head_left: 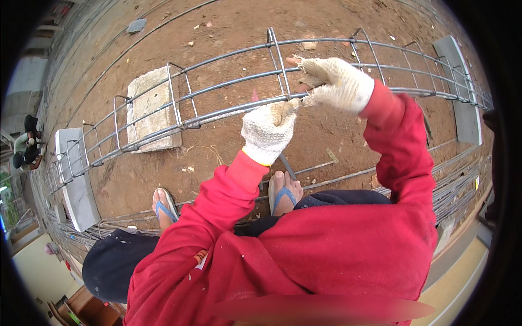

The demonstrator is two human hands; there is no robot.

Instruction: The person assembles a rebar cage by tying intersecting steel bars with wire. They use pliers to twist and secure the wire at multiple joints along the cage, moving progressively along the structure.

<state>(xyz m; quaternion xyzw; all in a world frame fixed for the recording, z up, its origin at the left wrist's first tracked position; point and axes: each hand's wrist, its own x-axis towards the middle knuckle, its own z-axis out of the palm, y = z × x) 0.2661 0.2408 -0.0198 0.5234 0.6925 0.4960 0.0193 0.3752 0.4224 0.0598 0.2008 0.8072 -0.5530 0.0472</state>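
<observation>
one long rebar cage [281, 71], probably heavy and stiff, gritty not slippery, tough; i'd grip the lengthwise bars [217, 114]. it runs crosswise at the left hand's fingertips, that left hand [270, 130] bunched under the nearest bar. right hand [338, 84]: index pokes out toward a stirrup [276, 49]. can't tell if either's clamped.
</observation>
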